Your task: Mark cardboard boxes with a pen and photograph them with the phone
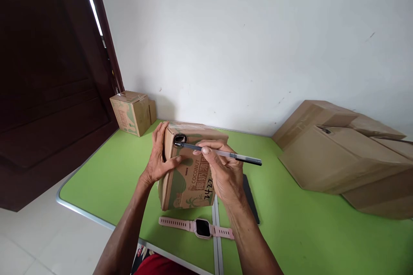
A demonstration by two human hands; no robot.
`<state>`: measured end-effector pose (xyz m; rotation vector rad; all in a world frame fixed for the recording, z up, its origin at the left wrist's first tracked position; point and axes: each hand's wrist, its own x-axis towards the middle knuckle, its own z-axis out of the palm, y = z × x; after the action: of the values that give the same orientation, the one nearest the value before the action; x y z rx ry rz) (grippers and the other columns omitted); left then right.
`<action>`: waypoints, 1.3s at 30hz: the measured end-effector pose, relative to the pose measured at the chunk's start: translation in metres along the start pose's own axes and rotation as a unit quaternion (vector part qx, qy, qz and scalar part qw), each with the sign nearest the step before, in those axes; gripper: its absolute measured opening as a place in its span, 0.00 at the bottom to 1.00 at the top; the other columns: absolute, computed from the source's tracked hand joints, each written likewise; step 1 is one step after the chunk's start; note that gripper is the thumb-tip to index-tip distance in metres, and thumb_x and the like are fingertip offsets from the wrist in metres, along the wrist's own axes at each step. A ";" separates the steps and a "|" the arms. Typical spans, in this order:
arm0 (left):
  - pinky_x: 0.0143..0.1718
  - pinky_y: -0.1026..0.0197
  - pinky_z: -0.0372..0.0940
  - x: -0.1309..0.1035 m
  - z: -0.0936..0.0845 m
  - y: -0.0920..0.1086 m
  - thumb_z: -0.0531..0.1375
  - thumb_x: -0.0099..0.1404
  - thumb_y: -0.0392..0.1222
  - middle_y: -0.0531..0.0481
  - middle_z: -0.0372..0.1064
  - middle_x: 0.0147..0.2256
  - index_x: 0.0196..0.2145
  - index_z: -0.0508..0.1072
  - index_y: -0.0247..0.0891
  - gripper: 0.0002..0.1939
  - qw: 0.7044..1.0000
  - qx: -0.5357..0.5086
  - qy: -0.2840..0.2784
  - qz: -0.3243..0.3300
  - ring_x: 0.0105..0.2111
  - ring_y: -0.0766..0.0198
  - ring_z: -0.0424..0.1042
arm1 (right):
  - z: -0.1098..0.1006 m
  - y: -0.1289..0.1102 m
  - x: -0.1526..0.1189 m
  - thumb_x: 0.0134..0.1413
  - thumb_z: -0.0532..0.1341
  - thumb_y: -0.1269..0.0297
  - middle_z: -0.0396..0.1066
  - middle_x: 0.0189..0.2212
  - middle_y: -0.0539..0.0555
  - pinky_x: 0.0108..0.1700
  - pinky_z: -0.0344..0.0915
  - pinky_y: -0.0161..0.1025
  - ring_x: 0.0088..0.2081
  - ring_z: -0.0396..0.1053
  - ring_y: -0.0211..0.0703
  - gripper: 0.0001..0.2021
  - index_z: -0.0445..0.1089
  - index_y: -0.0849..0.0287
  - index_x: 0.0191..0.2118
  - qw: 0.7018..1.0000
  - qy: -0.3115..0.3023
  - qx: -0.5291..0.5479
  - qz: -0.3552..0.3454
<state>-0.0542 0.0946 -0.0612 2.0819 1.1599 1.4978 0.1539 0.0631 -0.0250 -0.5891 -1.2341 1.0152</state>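
Note:
A brown cardboard box (183, 182) with green print and handwritten black digits stands tilted on the green table (106, 176). My left hand (158, 161) grips its left edge, fingers behind and thumb on the printed face. My right hand (226, 176) pinches a black-and-clear pen (248, 160). Its tip meets the rim of a dark round hole (180, 139) near the box's upper left corner, where black ink rings the opening. Below the box lies a pink-strapped smartwatch (203, 227) with a dark screen.
Another printed cardboard box (138, 114) sits at the table's far left, by the dark door (48, 73). Larger brown cartons (322, 159) occupy the right side. A flat dark object (251, 197), partly hidden, lies beside my right wrist. The white wall (226, 51) closes off the back.

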 end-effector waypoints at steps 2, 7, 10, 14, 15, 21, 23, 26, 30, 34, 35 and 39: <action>0.76 0.27 0.43 0.000 0.000 0.002 0.65 0.64 0.65 0.37 0.49 0.76 0.79 0.49 0.47 0.53 1.000 0.005 -0.003 0.001 0.77 0.33 0.43 | -0.001 0.000 -0.001 0.66 0.71 0.56 0.81 0.37 0.49 0.49 0.74 0.47 0.40 0.82 0.46 0.05 0.83 0.49 0.40 1.000 -0.002 -0.005 -0.004; 0.76 0.26 0.44 0.001 0.000 0.004 0.65 0.64 0.65 0.37 0.50 0.75 0.78 0.49 0.48 0.54 1.000 0.010 -0.005 0.001 0.77 0.33 0.43 | -0.002 0.000 0.000 0.66 0.71 0.57 0.80 0.37 0.50 0.48 0.75 0.47 0.39 0.81 0.46 0.05 0.82 0.50 0.40 1.000 0.001 -0.020 -0.018; 0.76 0.26 0.44 0.001 0.000 0.003 0.65 0.64 0.67 0.37 0.49 0.75 0.78 0.49 0.48 0.54 1.000 0.011 -0.005 0.004 0.77 0.32 0.43 | -0.004 0.000 0.001 0.66 0.71 0.59 0.81 0.37 0.50 0.47 0.74 0.45 0.38 0.80 0.44 0.04 0.83 0.50 0.39 1.000 -0.003 -0.012 -0.026; 0.76 0.27 0.43 0.001 0.000 0.002 0.64 0.64 0.70 0.37 0.48 0.75 0.78 0.49 0.48 0.55 1.000 0.011 -0.007 0.008 0.77 0.32 0.43 | -0.007 0.003 0.001 0.64 0.72 0.60 0.80 0.35 0.49 0.44 0.74 0.43 0.35 0.79 0.43 0.04 0.83 0.51 0.38 0.999 0.007 0.000 -0.037; 0.76 0.27 0.44 0.001 0.000 0.003 0.64 0.64 0.70 0.37 0.48 0.75 0.79 0.49 0.48 0.54 1.000 0.012 -0.009 0.007 0.77 0.32 0.43 | -0.008 0.004 0.001 0.64 0.72 0.60 0.80 0.34 0.49 0.44 0.74 0.43 0.35 0.79 0.43 0.04 0.83 0.52 0.37 0.999 0.013 0.000 -0.040; 0.76 0.27 0.44 0.000 0.000 0.003 0.64 0.64 0.71 0.38 0.49 0.75 0.79 0.49 0.49 0.54 1.000 0.011 -0.005 0.005 0.77 0.32 0.43 | -0.012 0.004 0.005 0.62 0.73 0.61 0.79 0.30 0.48 0.42 0.75 0.42 0.33 0.77 0.40 0.05 0.82 0.53 0.35 0.995 0.063 0.042 -0.060; 0.76 0.27 0.44 0.000 0.000 0.002 0.64 0.64 0.70 0.38 0.49 0.75 0.79 0.49 0.49 0.55 1.000 0.006 -0.003 0.007 0.77 0.32 0.43 | -0.013 0.003 0.007 0.60 0.73 0.61 0.79 0.31 0.48 0.42 0.76 0.43 0.33 0.77 0.41 0.05 0.82 0.53 0.34 0.993 0.081 0.050 -0.069; 0.76 0.26 0.44 0.000 0.000 0.002 0.64 0.64 0.70 0.38 0.49 0.75 0.79 0.49 0.50 0.54 1.000 0.002 -0.002 0.012 0.77 0.31 0.43 | -0.013 0.003 0.010 0.60 0.74 0.61 0.79 0.32 0.48 0.43 0.77 0.45 0.33 0.77 0.40 0.05 0.81 0.54 0.34 0.991 0.100 0.046 -0.074; 0.76 0.26 0.44 0.000 -0.001 0.002 0.64 0.65 0.70 0.38 0.49 0.75 0.79 0.48 0.49 0.54 1.000 0.008 -0.005 0.016 0.77 0.31 0.44 | -0.008 -0.001 0.013 0.60 0.74 0.59 0.79 0.31 0.48 0.41 0.77 0.45 0.32 0.78 0.41 0.06 0.80 0.54 0.35 0.991 0.102 0.036 -0.076; 0.76 0.27 0.45 -0.002 -0.003 0.000 0.65 0.64 0.71 0.38 0.51 0.75 0.79 0.50 0.49 0.55 1.000 0.002 0.000 0.010 0.76 0.31 0.46 | -0.014 -0.019 0.016 0.60 0.74 0.59 0.79 0.31 0.48 0.43 0.78 0.45 0.33 0.78 0.41 0.06 0.80 0.53 0.35 0.987 0.122 0.048 -0.092; 0.76 0.27 0.46 -0.003 -0.003 -0.001 0.65 0.64 0.72 0.38 0.51 0.75 0.79 0.50 0.49 0.56 1.000 -0.006 0.003 0.005 0.76 0.31 0.48 | -0.022 -0.023 0.016 0.61 0.73 0.58 0.79 0.31 0.47 0.43 0.78 0.45 0.34 0.78 0.41 0.06 0.80 0.53 0.37 0.983 0.146 0.045 -0.107; 0.74 0.30 0.53 -0.004 -0.006 -0.006 0.68 0.64 0.69 0.38 0.57 0.73 0.79 0.50 0.49 0.56 0.999 -0.044 0.009 -0.009 0.74 0.32 0.57 | -0.084 -0.022 0.002 0.71 0.66 0.53 0.82 0.35 0.51 0.39 0.77 0.44 0.37 0.81 0.46 0.12 0.80 0.52 0.51 0.950 0.235 -0.154 -0.140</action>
<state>-0.0628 0.0939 -0.0651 1.9983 1.0955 1.5336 0.2406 0.0671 -0.0288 -0.8170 -1.0138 0.4081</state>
